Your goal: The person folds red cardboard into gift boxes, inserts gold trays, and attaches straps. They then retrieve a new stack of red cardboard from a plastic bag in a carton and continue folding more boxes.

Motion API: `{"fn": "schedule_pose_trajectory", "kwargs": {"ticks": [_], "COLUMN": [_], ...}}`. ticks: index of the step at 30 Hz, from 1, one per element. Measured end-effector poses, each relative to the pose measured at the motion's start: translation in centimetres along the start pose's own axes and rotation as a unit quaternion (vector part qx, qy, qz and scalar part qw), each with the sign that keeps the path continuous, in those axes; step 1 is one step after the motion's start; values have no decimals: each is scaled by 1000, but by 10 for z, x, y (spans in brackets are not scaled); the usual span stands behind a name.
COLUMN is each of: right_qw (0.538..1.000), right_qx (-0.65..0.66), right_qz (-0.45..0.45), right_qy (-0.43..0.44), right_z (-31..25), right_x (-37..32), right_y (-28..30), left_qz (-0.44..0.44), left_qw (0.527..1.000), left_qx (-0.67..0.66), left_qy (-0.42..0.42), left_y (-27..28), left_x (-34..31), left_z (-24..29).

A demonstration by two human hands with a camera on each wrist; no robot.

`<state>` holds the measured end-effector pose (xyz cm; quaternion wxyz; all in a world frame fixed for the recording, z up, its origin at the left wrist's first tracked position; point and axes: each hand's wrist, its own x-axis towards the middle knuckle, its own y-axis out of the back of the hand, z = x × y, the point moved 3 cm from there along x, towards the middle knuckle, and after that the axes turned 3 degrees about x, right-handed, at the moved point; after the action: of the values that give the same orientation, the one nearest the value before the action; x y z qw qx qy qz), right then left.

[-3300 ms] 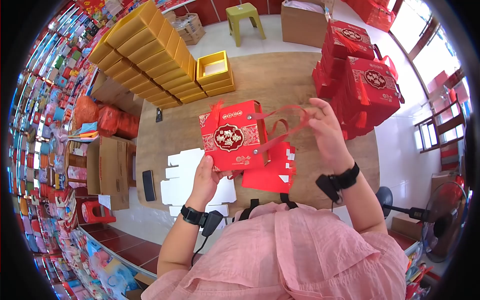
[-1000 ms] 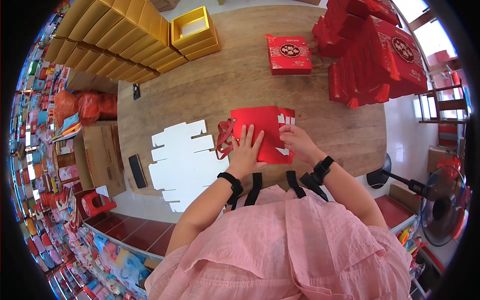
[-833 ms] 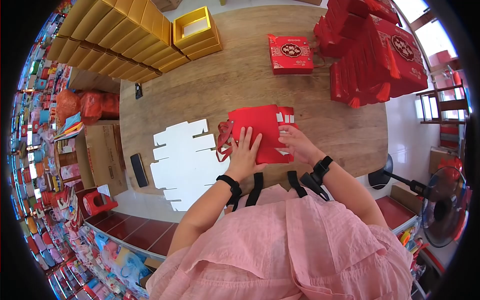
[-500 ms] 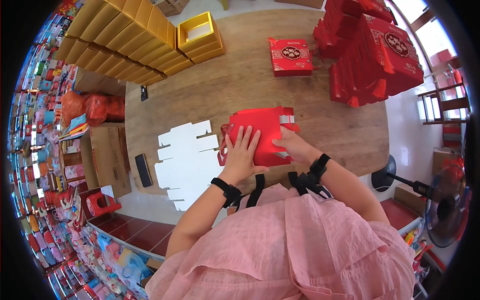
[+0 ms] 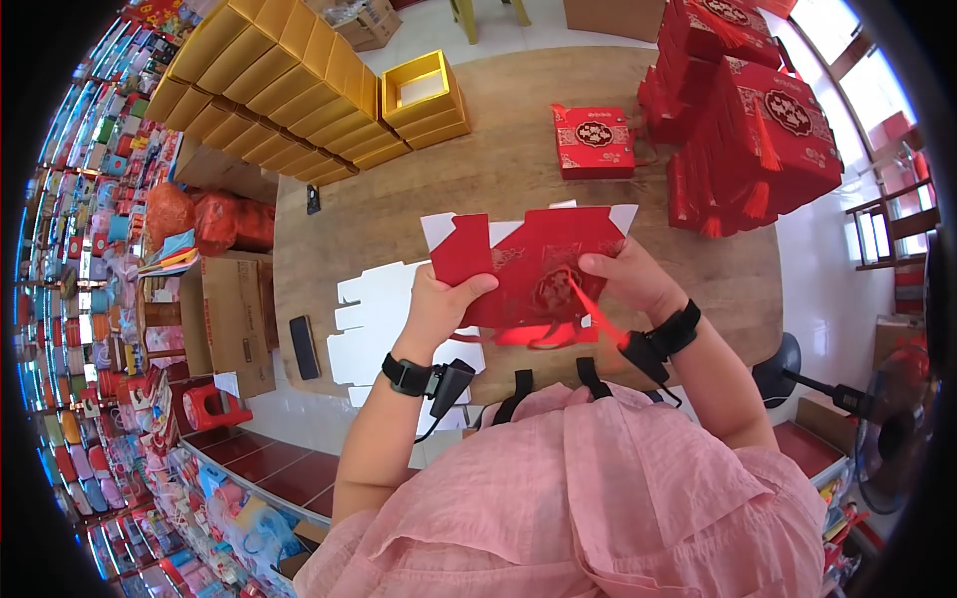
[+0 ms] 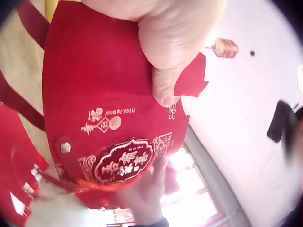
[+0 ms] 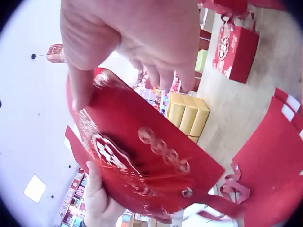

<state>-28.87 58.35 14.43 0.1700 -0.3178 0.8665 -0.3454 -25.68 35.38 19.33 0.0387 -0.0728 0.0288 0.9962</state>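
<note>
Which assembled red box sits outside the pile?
The lone red box on the tabletop, left of the red pile; the other assembled ones are stacked together.

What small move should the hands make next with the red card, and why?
Probably fold a flap of the red card inward: the left hand and right hand hold it raised at opposite ends, its flaps stick out unfolded, and a formed red box already stands on the table.
</note>
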Motion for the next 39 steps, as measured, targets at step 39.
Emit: {"fn": "schedule_pose_trajectory", "kwargs": {"ticks": [39], "right_qw": [933], "right_qx": [-341], "right_qz": [108], "right_qy": [-21], "right_z": [67], "right_x": [8], "right_y": [52], "left_qz": [-109], "left_qw": [983], "left_qx": [134], "left_qy": [59], "left_y": [-3], "left_x": [25], "left_z": [-105]}}
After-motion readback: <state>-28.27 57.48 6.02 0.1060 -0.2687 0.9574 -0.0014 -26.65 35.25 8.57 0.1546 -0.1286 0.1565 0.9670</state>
